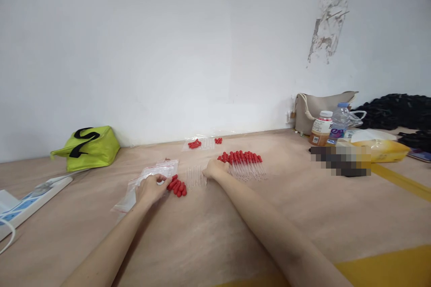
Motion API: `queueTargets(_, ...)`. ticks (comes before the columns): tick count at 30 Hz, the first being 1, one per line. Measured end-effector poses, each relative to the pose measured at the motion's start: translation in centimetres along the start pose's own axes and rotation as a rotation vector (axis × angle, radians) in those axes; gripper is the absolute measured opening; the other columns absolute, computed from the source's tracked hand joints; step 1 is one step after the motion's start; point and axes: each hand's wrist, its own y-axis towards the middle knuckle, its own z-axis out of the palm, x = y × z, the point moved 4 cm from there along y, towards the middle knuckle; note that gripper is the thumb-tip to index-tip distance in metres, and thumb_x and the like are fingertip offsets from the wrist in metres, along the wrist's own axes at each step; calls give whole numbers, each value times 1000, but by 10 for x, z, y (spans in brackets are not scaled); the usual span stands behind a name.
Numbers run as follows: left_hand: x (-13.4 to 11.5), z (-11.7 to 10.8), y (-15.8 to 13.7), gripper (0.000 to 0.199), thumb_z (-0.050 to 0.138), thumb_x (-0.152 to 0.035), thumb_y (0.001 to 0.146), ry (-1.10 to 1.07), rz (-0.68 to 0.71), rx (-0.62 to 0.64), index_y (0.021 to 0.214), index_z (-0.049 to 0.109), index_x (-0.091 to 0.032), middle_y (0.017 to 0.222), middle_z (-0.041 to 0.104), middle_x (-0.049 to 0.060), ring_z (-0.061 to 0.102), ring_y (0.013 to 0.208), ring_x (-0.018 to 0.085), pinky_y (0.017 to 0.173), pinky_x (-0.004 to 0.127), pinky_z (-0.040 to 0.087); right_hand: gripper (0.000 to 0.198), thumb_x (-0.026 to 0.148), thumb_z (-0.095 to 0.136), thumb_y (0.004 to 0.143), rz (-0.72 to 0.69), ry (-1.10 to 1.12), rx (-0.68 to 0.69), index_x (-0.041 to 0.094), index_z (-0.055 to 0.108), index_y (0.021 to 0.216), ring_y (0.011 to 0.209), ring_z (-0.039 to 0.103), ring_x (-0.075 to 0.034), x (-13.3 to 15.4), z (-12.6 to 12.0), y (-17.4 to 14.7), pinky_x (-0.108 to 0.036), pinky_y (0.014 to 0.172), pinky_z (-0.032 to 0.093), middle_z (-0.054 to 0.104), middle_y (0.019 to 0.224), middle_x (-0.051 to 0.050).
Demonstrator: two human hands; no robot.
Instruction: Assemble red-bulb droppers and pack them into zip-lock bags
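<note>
My left hand (151,190) is closed in a pinch at the left edge of a small pile of red rubber bulbs (179,188), with a bulb at its fingertips. Beneath and behind it lies a clear zip bag (134,184). My right hand (215,169) has its fingers closed on a thin clear dropper tube, whose end shows below the fingertips. Just left of it, several bare clear tubes (193,176) lie side by side. To its right is a row of clear droppers capped with red bulbs (242,163), partly hidden by the hand.
Near the wall lies another clear bag with red bulbs (194,144). At left are a yellow-green pouch (92,148) and a power strip (37,202). Two bottles (322,128), a beige bag (316,105) and a yellow packet (385,150) stand at right.
</note>
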Motion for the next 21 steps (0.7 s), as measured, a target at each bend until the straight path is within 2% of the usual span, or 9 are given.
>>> queueTargets(3,-8,-7,-5,28,52,-41,73,-46,42,-65,73,66,-17,81,64,12,56,79,33,60,40,38,23,23,53,68,-27,21,-32,14,64,86,83,61,-24,-3,-9,-8,-33,72,38,66,86,-13)
queueTargets(6,-35,-14,-24,25,50,-37,77,-219,278,-129,75,63,-16,81,61,9,55,80,25,66,35,40,23,31,46,75,-107,46,-117,15,62,81,85,59,-22,-20,-26,-26,-29,68,38,65,87,-11)
queueTargets(8,-59,-8,-44,20,50,-33,78,-305,427,-38,74,62,-17,77,59,6,55,74,20,64,30,42,24,29,39,80,-183,65,-193,16,59,77,83,58,-18,-42,-35,-41,-26,69,38,64,86,-8)
queueTargets(10,-81,3,-66,15,51,-29,77,-349,529,90,75,60,-18,75,58,3,54,65,16,58,26,42,20,26,38,82,-368,141,-370,15,54,79,75,56,-15,-66,-44,-60,-24,65,38,62,82,-7)
queueTargets(11,-90,9,-77,12,51,-26,77,-370,564,163,74,60,-18,74,57,3,54,64,15,57,25,42,18,25,37,83,-440,174,-400,15,52,78,71,55,-14,-79,-43,-68,-23,62,38,60,79,-6)
queueTargets(14,-104,21,-95,10,50,-19,76,-392,547,238,80,59,-17,70,56,2,52,60,14,54,24,41,16,23,36,85,-584,272,-423,15,50,82,70,53,-14,-113,-36,-87,-23,63,39,59,78,-5)
queueTargets(16,-107,23,-98,18,52,-21,75,-395,553,256,91,59,-18,78,58,3,54,67,15,58,25,42,16,23,38,85,-616,319,-435,15,51,89,74,55,-14,-126,-30,-96,-25,67,39,60,80,-5)
queueTargets(18,-109,24,-98,19,52,-24,78,-393,593,285,93,61,-19,86,57,5,55,74,17,64,27,43,18,22,40,84,-634,317,-428,16,53,94,78,55,-15,-128,-25,-103,-27,73,38,62,84,-5)
queueTargets(21,-113,22,-98,19,47,-27,83,-405,625,277,81,64,-19,84,57,4,54,78,17,71,29,42,17,22,41,84,-673,276,-398,19,57,91,80,55,-15,-118,-22,-114,-30,76,35,62,86,-3)
